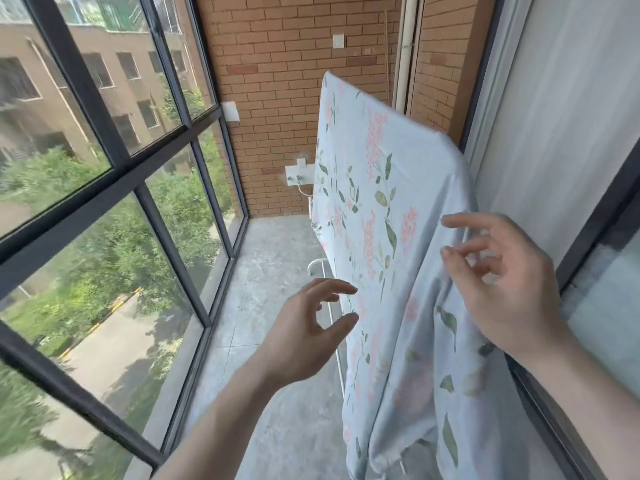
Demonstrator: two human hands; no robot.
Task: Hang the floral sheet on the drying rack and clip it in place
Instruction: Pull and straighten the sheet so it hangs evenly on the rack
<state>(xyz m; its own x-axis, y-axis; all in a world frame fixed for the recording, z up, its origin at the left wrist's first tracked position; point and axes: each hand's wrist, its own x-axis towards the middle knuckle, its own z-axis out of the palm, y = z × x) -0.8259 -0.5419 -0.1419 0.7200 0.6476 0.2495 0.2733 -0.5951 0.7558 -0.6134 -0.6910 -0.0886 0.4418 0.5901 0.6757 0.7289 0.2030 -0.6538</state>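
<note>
One pale blue cotton sheet with pink flowers and green leaves [388, 209] hangs over the drying rack on the right side of the balcony, close beside the sliding glass door. It covers the top of the rack fully and falls down on both sides in long folds, reaching almost to the floor at the bottom of the view. Of the white metal drying rack [320, 268] only a small part shows: one curved tube end and a thin rail sticking out from under the cloth on the left side. No clip can be seen on the sheet.

Two bare hands are in view. The left hand [304, 334] is raised in front of the left face of the sheet, fingers spread and gently bent, thumb apart; it grasps nothing, and its fingertips [349, 291] are just at the cloth, though I cannot tell if they really touch it. The right hand [498, 282] is higher, near the upper right fold of the sheet. Its fingers are also loose and separated, holding nothing, with the cloth just behind them.

Behind the sheet stands one orange brick wall [277, 81] with one small white square plate [338, 40] on it and one white fitting with taps [298, 174] lower down. The grey concrete floor [273, 271] runs between the rack and the large dark-framed windows [104, 150] on the left, through which green trees and another brick building are visible.
</note>
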